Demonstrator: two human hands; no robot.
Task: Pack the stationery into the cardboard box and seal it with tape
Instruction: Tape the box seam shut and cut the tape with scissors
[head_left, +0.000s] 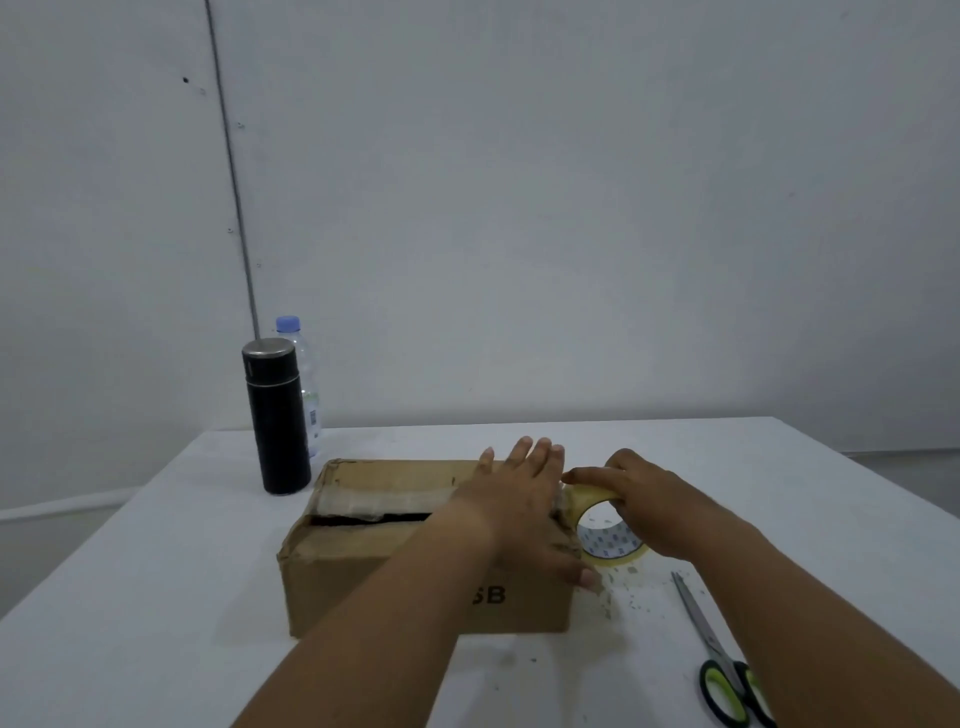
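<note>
A brown cardboard box (363, 571) lies in the middle of the white table (130, 623), its top flaps folded down with a dark gap left between them. A strip of clear tape (384, 500) runs along the top towards the right end. My left hand (519, 504) lies flat on the right end of the box top, fingers spread, thumb down over the front corner. My right hand (644, 499) grips a roll of yellowish clear tape (605, 530) standing on edge against the box's right side. The stationery is not visible.
A black flask (275, 415) and a clear water bottle (304, 379) with a blue cap stand at the back left, close to the box. Scissors (722, 670) with green and black handles lie at the front right. A grey wall rises behind the table.
</note>
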